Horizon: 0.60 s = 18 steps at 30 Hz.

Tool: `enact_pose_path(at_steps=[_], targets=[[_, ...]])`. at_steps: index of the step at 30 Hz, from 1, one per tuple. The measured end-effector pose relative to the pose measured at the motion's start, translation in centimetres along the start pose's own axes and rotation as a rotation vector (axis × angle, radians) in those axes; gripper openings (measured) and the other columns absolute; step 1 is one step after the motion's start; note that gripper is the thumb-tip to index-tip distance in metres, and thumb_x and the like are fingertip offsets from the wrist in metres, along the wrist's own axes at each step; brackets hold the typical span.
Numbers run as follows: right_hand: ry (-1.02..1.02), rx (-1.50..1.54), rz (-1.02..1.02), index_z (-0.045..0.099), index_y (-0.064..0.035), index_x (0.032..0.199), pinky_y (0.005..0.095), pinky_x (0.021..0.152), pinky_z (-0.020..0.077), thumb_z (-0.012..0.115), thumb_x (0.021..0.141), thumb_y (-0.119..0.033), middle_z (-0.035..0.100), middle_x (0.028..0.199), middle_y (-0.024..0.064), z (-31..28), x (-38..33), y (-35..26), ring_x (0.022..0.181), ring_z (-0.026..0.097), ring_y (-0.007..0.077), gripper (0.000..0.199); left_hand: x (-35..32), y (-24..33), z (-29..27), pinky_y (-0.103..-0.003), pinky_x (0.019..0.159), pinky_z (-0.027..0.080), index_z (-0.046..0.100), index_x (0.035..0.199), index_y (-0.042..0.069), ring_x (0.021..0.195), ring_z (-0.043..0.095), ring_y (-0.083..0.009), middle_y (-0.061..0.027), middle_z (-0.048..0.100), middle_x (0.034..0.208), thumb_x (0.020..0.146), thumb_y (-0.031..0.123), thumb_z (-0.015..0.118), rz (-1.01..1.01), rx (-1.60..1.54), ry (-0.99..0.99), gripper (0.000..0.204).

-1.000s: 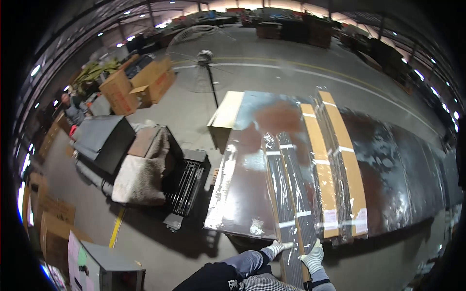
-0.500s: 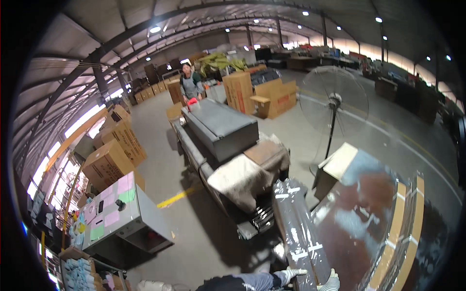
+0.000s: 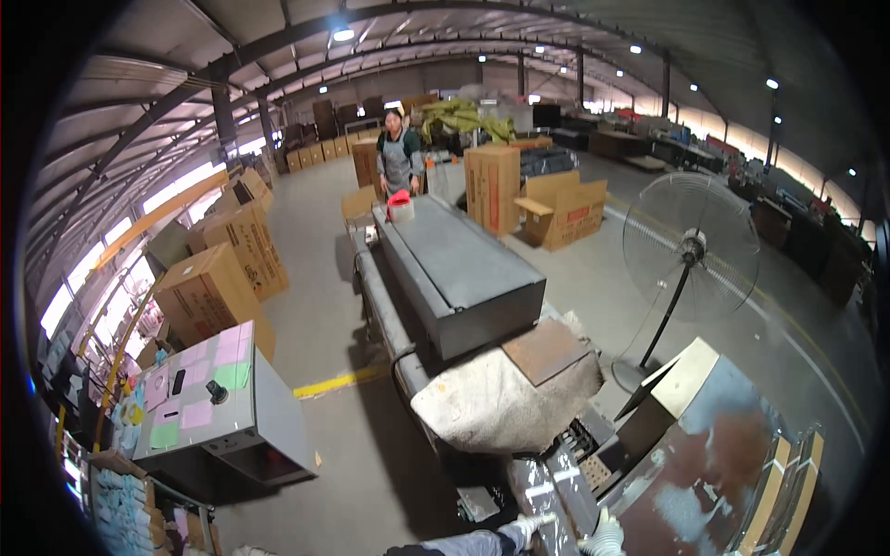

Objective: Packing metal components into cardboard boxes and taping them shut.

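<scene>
Two long, narrow grey bundles (image 3: 577, 491) in clear plastic wrap, with white tape bands, lie side by side at the bottom of the view. My left hand (image 3: 531, 526), in a pale glove, has its fingers over the left bundle. At the outer edge of the right one, my right hand (image 3: 604, 536), also gloved, curls its fingers around the side. Both palms are out of sight. Just beyond the bundles' far ends, a pale cloth (image 3: 501, 398) with a brown sheet (image 3: 552, 350) on it covers the near end of a conveyor-like bench (image 3: 375, 301).
A large grey metal cabinet (image 3: 464, 250) rests on the bench; a person (image 3: 399, 157) stands past it. A pedestal fan (image 3: 691, 250) and a worn table (image 3: 705, 445) with wrapped strips (image 3: 783, 486) are right. Left stand a grey cabinet (image 3: 269, 417) and cartons (image 3: 209, 292).
The bench and large cabinet appear nearer and the view has shifted. The wrapped bundles sit lower in view, with both my hands still on them. The fan appears further right.
</scene>
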State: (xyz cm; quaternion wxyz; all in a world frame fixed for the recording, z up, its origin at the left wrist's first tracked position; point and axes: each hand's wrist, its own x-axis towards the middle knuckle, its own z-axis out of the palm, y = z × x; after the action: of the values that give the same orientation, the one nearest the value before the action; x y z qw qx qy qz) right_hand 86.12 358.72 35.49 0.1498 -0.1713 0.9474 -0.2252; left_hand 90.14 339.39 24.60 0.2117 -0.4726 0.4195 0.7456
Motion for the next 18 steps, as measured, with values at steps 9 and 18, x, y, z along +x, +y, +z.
enact_pose_path(at_steps=[9,18], targets=[[0.660,-0.053,-0.316,0.040,0.0011,0.130,0.0465,0.104,0.0294,0.071,0.061,-0.012,0.043,0.129,0.0230,-2.4,8.6,0.4,0.120,0.039,0.0388,0.077,9.2,5.6,0.1,-0.045,0.085,0.045,0.043,0.124,0.017,0.106,0.053,-0.0247,-0.0077,0.053,0.118,0.085,0.035,0.064,0.099,-0.267,-0.071,0.048],[0.801,-0.692,0.665,0.037,0.0020,0.135,0.0475,0.097,0.0373,0.071,0.070,-0.052,0.047,0.127,0.0258,-15.6,-23.1,19.0,0.114,0.046,0.0416,0.091,4.8,-8.4,0.0,-0.019,0.040,0.029,0.051,0.082,0.019,0.048,0.038,-0.0051,0.0065,0.045,0.064,0.094,0.037,0.047,-0.422,-0.164,-0.882,0.023]])
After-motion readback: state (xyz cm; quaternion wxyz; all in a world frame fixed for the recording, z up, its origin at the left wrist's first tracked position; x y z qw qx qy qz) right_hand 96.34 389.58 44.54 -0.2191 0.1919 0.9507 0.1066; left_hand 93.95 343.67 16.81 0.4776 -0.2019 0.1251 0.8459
